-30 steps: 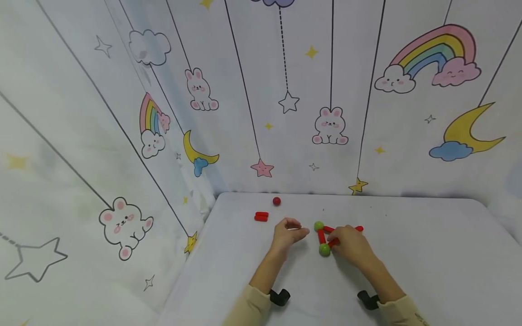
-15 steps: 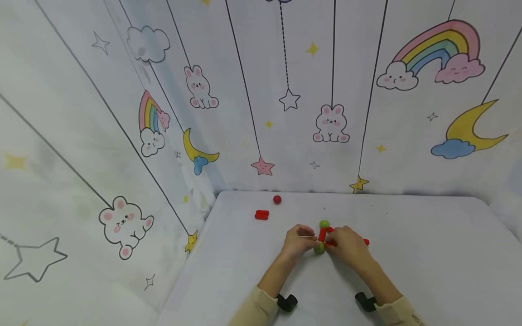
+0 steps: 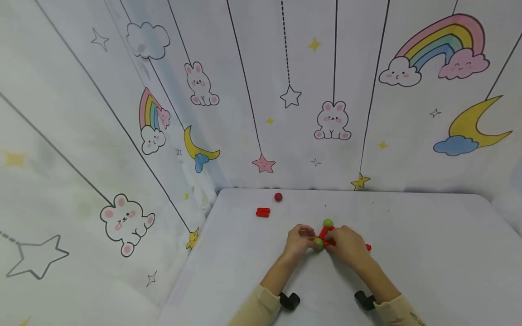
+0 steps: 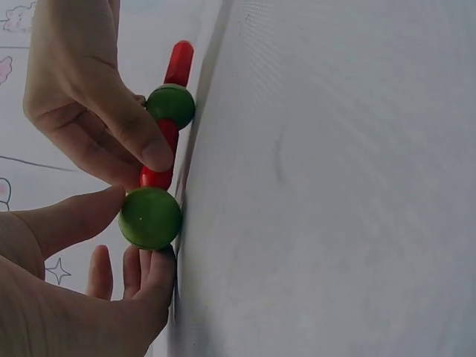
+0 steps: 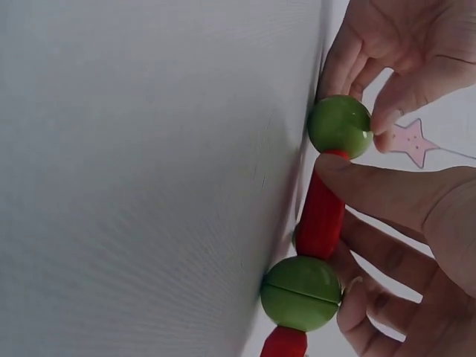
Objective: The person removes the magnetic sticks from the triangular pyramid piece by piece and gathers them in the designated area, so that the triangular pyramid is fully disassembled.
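Observation:
My left hand (image 3: 299,242) holds the near green ball (image 4: 150,218) between thumb and fingertips, low over the table. With thumb and fingers, my right hand (image 3: 348,246) pinches the red rod (image 5: 322,216) that meets this ball. At the rod's other end sits a second green ball (image 5: 301,294), with another red rod (image 4: 178,63) extending beyond it. In the head view, a far green ball (image 3: 328,223) joins the near one through a slanting red rod (image 3: 323,233). My right hand hides part of this ball-and-rod frame.
Two short red rods (image 3: 263,212) lie side by side at the back left of the white table (image 3: 428,262). A dark red ball (image 3: 278,197) is near the back edge. Behind hangs a patterned curtain (image 3: 228,90).
My left hand has moved right and taken hold of the near green ball. The frame has turned: its near ball shifted left, its far ball right. My right hand stays on the rod.

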### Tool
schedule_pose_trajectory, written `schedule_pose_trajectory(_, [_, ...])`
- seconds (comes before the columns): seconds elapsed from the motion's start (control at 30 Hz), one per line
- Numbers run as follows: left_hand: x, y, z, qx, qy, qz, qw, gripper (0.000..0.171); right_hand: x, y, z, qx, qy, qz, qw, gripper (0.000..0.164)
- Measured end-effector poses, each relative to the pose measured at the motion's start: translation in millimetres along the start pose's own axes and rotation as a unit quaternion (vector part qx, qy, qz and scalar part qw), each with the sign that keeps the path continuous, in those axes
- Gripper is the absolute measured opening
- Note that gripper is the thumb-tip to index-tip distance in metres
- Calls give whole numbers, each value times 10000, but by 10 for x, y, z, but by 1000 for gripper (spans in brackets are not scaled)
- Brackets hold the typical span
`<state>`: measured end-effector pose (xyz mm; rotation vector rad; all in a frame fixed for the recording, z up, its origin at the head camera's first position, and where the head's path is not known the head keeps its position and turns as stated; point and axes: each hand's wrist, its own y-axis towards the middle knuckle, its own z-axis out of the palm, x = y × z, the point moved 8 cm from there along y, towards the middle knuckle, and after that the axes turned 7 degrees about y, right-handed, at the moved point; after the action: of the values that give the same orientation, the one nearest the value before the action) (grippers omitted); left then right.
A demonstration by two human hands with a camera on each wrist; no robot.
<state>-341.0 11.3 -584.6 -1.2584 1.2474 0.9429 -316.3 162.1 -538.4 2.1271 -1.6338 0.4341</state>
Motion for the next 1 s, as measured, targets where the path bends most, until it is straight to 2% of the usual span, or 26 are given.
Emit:
schedule_pose_trajectory(0.33, [12, 3, -24, -14, -80, 32, 10000, 45, 41, -11, -17, -179, 40, -124, 9998, 17])
schedule_pose_trajectory(0.57, [76, 21, -18, 59, -528, -235, 9983, 55, 62, -33, -36, -209, 50, -155, 9996, 18])
schedule_pose_trajectory(0.8, [172, 78, -41, -47, -1061, -438, 9934, 61, 44, -24, -63, -365, 103, -273, 9989, 18])
schedule_pose_trajectory(1.0, [178, 91, -39, -76, -1099, -397, 9931, 58, 23, -13, -67, -231, 33, -178, 9996, 17])
